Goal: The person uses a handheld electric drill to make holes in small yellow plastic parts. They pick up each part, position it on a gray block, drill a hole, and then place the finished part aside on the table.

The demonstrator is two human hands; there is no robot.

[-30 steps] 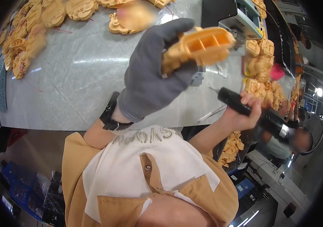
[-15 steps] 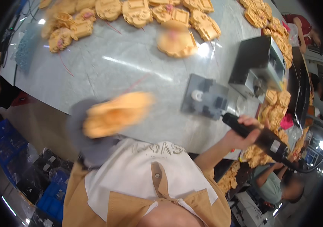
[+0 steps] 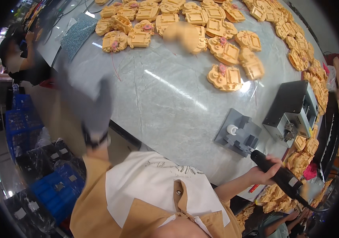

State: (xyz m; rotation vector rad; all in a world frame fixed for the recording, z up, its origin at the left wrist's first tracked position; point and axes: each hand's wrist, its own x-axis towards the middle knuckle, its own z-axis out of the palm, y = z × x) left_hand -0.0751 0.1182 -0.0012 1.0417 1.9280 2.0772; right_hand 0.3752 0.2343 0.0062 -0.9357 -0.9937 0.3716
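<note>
My right hand [image 3: 266,171] is wrapped round a black corded electric screwdriver [image 3: 276,170]. The driver's tip is close to the edge of a grey fixture block [image 3: 239,133] that has a white round post [image 3: 231,129]. Smeared by motion, my left hand [image 3: 94,101] wears a grey glove and is off the table's left edge. Its thumb stands apart from the fingers, and no part shows in it. A blurred yellow plastic shell [image 3: 189,37] overlaps other shells at the far side; I cannot tell whether it rests or is in motion.
Yellow shells [image 3: 225,77], some with pink round parts and red wires, cover the table's far side. A black and metal machine [image 3: 290,113] stands right of the fixture. More shells [image 3: 284,194] are heaped at the right. Blue crates [image 3: 58,188] stand lower left; another person [image 3: 22,55] sits far left.
My left hand has moved left and is without the yellow shell it held. The view has shifted, so the table's things appear lower and further right. The screwdriver stays in my right hand.
</note>
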